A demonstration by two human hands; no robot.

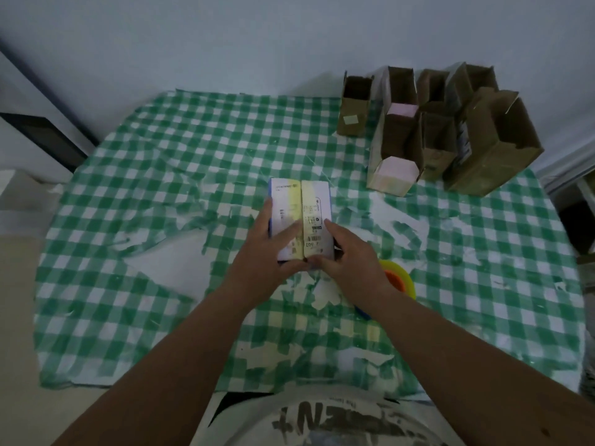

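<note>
Head view shows the white carton (317,201) at mid-surface (161,188), with left hand (270,249) and right hand (349,252) each clasping its near end, fingers over the top flaps; probably light, stiff but crushable cardboard, best gripped by its side walls.

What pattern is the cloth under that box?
Green-and-white checks; the tablecloth under the box shows clearest in the head view.
</note>
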